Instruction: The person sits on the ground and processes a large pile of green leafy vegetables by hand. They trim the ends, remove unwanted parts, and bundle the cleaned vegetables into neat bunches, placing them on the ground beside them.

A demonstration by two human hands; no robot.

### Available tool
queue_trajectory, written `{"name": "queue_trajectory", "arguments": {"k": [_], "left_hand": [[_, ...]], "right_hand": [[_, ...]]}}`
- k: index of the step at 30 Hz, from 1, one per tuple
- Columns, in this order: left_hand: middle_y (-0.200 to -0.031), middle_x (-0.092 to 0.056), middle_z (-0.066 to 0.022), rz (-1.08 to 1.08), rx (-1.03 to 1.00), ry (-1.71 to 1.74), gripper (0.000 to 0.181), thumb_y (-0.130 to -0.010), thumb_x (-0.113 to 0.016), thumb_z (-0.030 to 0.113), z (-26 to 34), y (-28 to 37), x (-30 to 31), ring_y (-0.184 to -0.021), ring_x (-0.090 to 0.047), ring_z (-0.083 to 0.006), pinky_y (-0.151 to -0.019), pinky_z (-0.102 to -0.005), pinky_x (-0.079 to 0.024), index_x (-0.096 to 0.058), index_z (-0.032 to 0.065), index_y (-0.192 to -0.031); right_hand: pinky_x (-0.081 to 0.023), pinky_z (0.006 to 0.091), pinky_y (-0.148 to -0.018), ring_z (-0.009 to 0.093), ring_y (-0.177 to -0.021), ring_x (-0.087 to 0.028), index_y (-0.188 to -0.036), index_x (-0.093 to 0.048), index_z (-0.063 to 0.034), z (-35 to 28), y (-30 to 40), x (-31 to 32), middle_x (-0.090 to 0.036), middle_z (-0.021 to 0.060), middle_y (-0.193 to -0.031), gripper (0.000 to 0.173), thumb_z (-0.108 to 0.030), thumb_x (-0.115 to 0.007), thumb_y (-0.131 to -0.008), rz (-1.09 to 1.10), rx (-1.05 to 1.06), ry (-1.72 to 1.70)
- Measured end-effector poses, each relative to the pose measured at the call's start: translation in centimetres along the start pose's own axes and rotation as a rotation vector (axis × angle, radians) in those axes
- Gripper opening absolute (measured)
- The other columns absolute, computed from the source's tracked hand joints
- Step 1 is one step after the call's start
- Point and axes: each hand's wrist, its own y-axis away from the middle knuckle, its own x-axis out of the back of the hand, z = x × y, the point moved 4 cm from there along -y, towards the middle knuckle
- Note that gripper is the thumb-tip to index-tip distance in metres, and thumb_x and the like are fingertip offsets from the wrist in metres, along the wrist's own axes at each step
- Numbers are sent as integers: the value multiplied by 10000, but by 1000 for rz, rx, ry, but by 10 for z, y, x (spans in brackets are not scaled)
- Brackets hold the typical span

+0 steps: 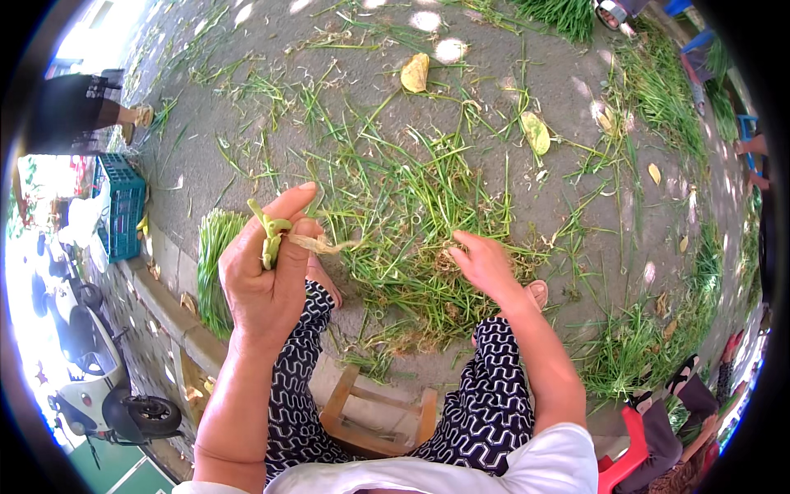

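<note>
My left hand [265, 272] is raised above my left knee. Between its thumb and fingers it pinches a short, pale-green plant piece [270, 238]. A dry, straw-coloured strip [322, 244] trails from that grip towards the right. Over the right side of a loose heap of green leaves and stalks [419, 272], my right hand [484, 265] reaches out with its visible fingers apart and nothing seen in them. Whether it touches the heap cannot be told. A trimmed bundle of thin green stalks [216, 272] stands left of my left hand.
A wooden stool [376, 401] shows between my legs. At the left are a kerb [166, 296], a teal plastic crate [123, 207] and a parked scooter [117, 401]. More greens [660, 92] lie rightward. A red plastic seat [626, 454] and other people are near the right edge.
</note>
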Motion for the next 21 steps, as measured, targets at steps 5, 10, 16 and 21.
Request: {"name": "queue_trajectory", "arguments": {"k": [5,10,16,21], "left_hand": [[-710,-563,36,-32,183,69,266,-878,-581,109,4,-1,-3,-533,-415,0,-481,-151,-324,-609,53,-1136],[-752,-616,-14,-84,264,73,265,-837,-571,17,6,-1,-8,-619,-539,-41,-543,-180,-408,-599,-5,-1099],[-778,-608,-26,-108,441,189,287,-865,-529,39,-1,-3,-11,-576,-506,-33,-513,-177,-401,-560,-10,-1147],[-841,-625,-70,-158,392,309,296,-904,-506,68,-6,-1,-21,-540,-490,-35,-498,-179,-416,-520,-22,-1186]], "right_hand": [[-507,411,-689,296,-806,-626,-1044,-534,-40,34,-56,-74,-637,131,-908,272,-225,-547,-844,27,-223,186],[-479,336,-570,200,-650,-606,-913,-561,-45,75,-31,-93,-623,89,-751,152,-186,-551,-858,-17,-406,115],[-293,226,-418,52,-467,-368,-977,-600,-22,50,-4,-5,-457,-46,-591,158,-133,-553,-876,17,-411,-785],[-294,187,-416,16,-478,-394,-1073,-592,2,20,11,59,-481,-56,-606,250,-148,-585,-874,159,-520,-1187]]}}
